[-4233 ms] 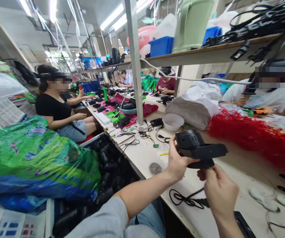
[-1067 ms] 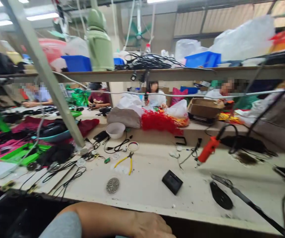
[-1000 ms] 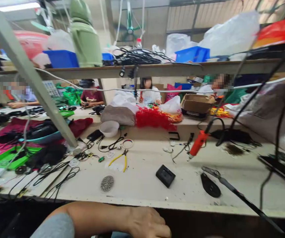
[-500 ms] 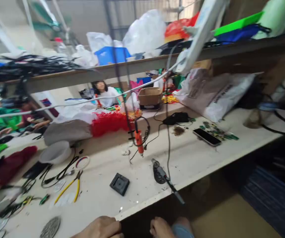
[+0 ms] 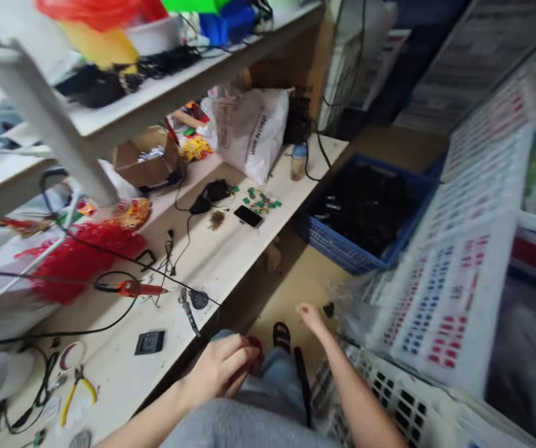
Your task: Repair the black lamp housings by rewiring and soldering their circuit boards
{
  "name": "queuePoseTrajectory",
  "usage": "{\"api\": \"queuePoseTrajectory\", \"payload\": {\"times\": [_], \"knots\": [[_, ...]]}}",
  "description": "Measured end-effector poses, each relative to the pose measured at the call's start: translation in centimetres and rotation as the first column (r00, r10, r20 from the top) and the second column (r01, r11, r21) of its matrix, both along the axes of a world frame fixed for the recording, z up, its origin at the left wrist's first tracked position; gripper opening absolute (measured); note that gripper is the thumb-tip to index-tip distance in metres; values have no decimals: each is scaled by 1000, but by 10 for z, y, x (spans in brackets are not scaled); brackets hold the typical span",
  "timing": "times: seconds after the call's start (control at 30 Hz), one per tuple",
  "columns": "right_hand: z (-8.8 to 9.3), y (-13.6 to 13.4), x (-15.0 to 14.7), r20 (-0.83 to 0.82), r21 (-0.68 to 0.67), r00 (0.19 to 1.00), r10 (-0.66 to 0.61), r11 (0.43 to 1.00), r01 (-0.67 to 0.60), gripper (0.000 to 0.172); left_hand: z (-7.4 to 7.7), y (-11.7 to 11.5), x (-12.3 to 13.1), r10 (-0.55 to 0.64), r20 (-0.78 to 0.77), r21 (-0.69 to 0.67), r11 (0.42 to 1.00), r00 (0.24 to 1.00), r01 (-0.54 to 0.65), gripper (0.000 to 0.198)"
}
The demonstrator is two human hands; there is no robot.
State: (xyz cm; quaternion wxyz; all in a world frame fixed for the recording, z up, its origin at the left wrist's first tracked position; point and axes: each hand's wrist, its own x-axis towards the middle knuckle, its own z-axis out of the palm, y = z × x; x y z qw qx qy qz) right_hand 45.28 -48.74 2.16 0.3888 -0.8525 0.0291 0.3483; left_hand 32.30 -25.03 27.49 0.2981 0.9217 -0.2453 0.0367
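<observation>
My left hand (image 5: 228, 367) is over my lap beside the table's front edge, its fingers curled inward. Whatever may be inside it is hidden. Out to the right, above the floor, my right hand (image 5: 311, 316) is small and blurred, so its grip is unclear. A small black piece (image 5: 328, 309) shows just beside it, apparently not in the fingers. Nearest my left hand on the table lie a soldering iron (image 5: 189, 312), a round black disc (image 5: 198, 300) and a square black plastic part (image 5: 149, 343). Yellow-handled pliers (image 5: 78, 393) lie farther left.
A blue crate (image 5: 337, 239) of black parts stands on the floor by the table end. White perforated baskets (image 5: 459, 292) rise at my right. On the table are a phone (image 5: 248, 216), an orange hand tool (image 5: 141, 289) with cables, and a bottle (image 5: 298, 163).
The view has swung to the right, bringing the blue crate and white baskets in. My right hand has moved away from my left, out to the right.
</observation>
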Motion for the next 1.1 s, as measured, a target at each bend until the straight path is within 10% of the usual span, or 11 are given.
{"api": "queuePoseTrajectory", "payload": {"times": [0.2,0.43,0.67,0.83,1.1], "knots": [[19,-88,52,66,4,936,-347,938,347,30,1,-35,73,-205,-4,-12,979,979,205,19],[31,-60,87,77,106,973,-218,972,210,34,-19,-35,157,-199,3,36,979,980,199,17],[60,-5,317,342,157,935,-93,987,41,20,-43,5,287,167,-68,56,985,984,-164,22],[97,36,489,530,173,844,-79,985,-17,60,-26,30,446,395,-96,71,918,913,-390,25],[74,114,612,638,147,765,88,961,-233,88,-16,11,658,481,-204,332,853,853,-402,80]]}}
